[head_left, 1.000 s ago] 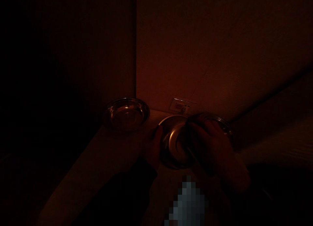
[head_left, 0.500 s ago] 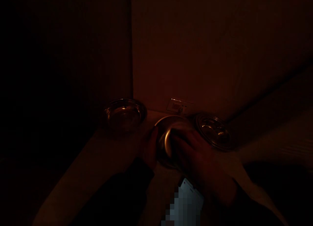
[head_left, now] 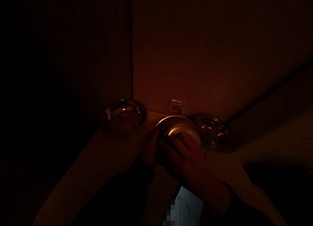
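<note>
In dim reddish light, a shiny steel bowl (head_left: pixel 177 121) is tilted over the table. My left hand (head_left: pixel 149 148) grips its left rim, the thumb up along the edge and the other fingers hidden. My right hand (head_left: pixel 188 157) presses into the bowl with its fingers bent together against the inner surface. Darkness hides whether anything, such as a cloth, is under those fingers. A phone (head_left: pixel 189 203) with a lit screen showing timer digits lies below my right wrist, partly blurred out.
Another steel bowl (head_left: pixel 124 104) stands at the back left of the pale table (head_left: pixel 80 180). Stacked steel dishes (head_left: pixel 217 134) sit at the right, close to the held bowl. Behind them is a wall with a socket plate (head_left: pixel 179 106). Dark shapes lie beyond the table's right edge.
My right hand has shifted within the bowl, its fingers now lower, uncovering more of the shiny inside. My left hand keeps its hold. The phone screen now shows timer digits.
</note>
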